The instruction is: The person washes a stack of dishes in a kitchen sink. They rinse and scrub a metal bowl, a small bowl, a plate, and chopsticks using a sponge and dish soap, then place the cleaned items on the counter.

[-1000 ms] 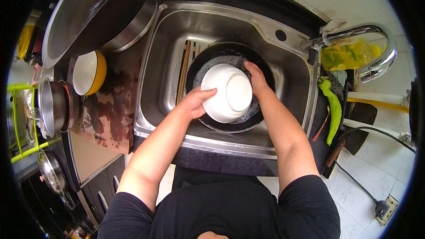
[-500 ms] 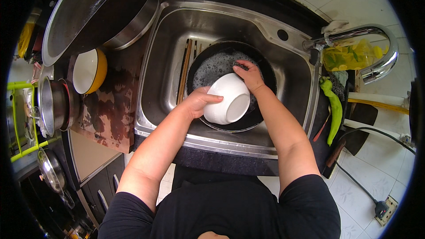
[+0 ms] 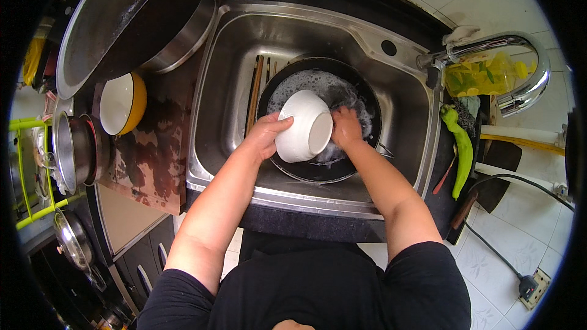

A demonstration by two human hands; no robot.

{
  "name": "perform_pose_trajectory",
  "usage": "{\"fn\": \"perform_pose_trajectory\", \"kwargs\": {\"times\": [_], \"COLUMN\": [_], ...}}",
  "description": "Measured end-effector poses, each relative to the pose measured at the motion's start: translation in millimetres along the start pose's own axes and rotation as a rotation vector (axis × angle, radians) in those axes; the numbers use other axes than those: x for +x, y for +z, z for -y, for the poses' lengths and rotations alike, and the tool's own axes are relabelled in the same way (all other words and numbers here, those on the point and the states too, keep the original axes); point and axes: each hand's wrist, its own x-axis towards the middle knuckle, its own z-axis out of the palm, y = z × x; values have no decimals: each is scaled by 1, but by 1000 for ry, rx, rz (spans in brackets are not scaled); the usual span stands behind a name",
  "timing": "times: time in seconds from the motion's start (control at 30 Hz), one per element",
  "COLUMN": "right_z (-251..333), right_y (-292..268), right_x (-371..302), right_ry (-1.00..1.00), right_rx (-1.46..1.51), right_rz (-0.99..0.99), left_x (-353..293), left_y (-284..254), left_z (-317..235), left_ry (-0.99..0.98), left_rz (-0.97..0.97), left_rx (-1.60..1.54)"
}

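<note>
My left hand (image 3: 266,136) grips the white bowl (image 3: 299,126) by its rim, thumb on the outside. The bowl is tilted, its base turned toward the lower right, above a round black pan (image 3: 287,167) standing in the sink. Beside it, my right hand (image 3: 347,126) dips into the pan's soapy water (image 3: 304,80), with its fingers bent downward. Suds and water hide its fingertips, and what they hold does not show.
Chopsticks (image 3: 255,90) lie in the steel sink (image 3: 229,43) left of the pan. A yellow bowl (image 3: 138,102) stands on the wet board (image 3: 165,165), near a big wok (image 3: 79,43). At right are the faucet (image 3: 531,41), a green pepper (image 3: 466,156) and a cleaver (image 3: 500,157).
My right hand has lowered from the bowl's far rim into the suds; the dark scouring pad at its fingers is now out of sight. My left hand has shifted the bowl slightly left.
</note>
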Motion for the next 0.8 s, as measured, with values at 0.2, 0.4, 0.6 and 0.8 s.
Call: {"fn": "perform_pose_trajectory", "kwargs": {"times": [0.2,0.4,0.6,0.8], "right_z": [-5,68,80,47], "right_y": [-16,-75,-76,-54], "right_x": [32,31,5,19], "right_ry": [714,-13,-242,377], "right_rx": [1142,909,662,1106], "right_rz": [43,-83,-236,-48], "left_x": [0,-2,-3,7], "left_y": [5,-3,5,3], "left_z": [2,14,11,9], "left_ry": [15,35,47,13], "left_rz": [46,90,143,64], "left_rx": [114,183,213,39]}}
